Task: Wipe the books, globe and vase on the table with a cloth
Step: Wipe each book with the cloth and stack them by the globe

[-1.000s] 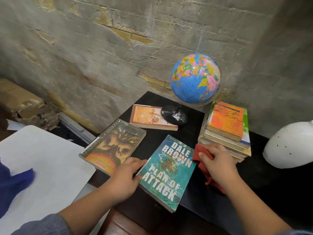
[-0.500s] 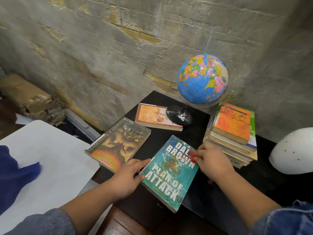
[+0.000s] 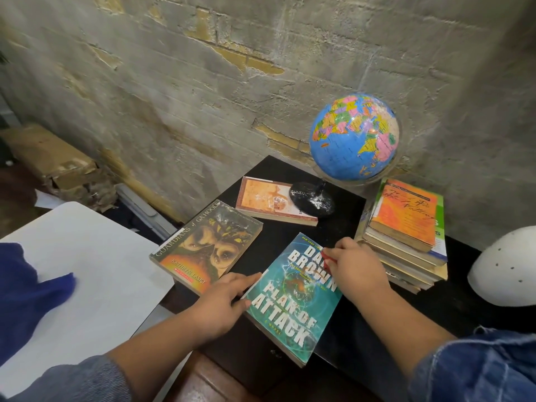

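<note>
On the dark table (image 3: pixel 339 227), the left hand (image 3: pixel 223 303) rests flat, fingers straight, on the near left edge of the teal book (image 3: pixel 293 300). The right hand (image 3: pixel 358 269) curls around the red cloth (image 3: pixel 328 258), pressing it on that cover's far right corner. The globe (image 3: pixel 352 137) stands beyond, beside a book stack (image 3: pixel 406 221).

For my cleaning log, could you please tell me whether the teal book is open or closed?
Closed: the teal book lies flat, front cover up, its page block showing beneath along the near edge.

Globe (image 3: pixel 353 137) stands behind books (image 3: pixel 293 297), left of stack (image 3: pixel 406 227).
</note>
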Action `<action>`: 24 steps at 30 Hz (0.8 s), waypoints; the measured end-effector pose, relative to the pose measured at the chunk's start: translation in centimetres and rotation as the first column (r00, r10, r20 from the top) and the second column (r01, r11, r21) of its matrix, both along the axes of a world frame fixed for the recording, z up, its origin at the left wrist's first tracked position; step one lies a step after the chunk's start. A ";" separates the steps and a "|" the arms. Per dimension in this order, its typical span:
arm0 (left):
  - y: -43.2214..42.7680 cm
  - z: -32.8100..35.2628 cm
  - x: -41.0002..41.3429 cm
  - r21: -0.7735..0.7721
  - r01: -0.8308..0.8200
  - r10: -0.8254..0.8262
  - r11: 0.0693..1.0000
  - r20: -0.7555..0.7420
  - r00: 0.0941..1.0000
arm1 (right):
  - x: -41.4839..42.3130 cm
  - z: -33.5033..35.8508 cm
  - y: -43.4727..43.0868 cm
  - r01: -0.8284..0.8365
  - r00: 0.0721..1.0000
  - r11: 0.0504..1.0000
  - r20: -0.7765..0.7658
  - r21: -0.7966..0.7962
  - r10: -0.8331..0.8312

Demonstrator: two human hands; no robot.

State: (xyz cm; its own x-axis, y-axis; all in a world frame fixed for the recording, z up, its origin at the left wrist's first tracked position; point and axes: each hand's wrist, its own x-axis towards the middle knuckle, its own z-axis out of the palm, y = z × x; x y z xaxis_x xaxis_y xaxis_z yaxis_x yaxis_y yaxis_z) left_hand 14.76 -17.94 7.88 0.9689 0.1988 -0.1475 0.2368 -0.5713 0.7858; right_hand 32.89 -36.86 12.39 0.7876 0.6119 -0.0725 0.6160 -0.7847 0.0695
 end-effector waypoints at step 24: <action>0.7 -1.0 0.5 0.045 0.024 -0.023 0.999 -0.019 1.000 | 2.3 -0.3 3.6 -0.003 0.999 0.996 -0.036 -0.091 0.000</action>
